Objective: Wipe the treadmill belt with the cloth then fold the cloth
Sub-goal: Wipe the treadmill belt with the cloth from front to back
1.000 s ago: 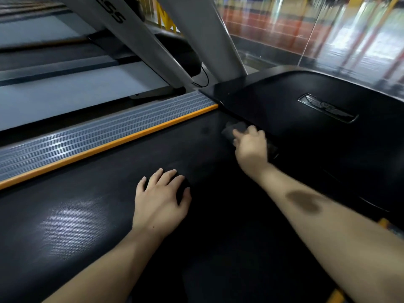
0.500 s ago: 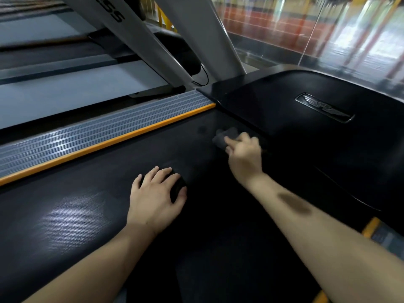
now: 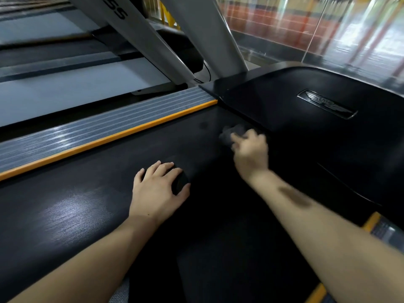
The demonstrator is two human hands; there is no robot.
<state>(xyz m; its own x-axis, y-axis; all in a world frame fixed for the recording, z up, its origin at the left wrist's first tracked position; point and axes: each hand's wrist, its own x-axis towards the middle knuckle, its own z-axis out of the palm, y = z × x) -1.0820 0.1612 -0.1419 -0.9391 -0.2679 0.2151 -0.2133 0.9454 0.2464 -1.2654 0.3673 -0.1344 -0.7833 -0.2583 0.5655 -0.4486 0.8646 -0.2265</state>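
- Black treadmill belt fills the view, with an orange strip along its far edge.
- Left hand rests flat on the belt, fingers spread, holding nothing.
- Right hand clenches the dark cloth, which touches the belt just beside the black motor cover.

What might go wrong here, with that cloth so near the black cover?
1. The right hand holds the dark cloth where the belt meets the motor cover; cloth or fingertips might catch in that gap.
2. The left hand presses flat on the belt; if the belt slips, the person might lose support.
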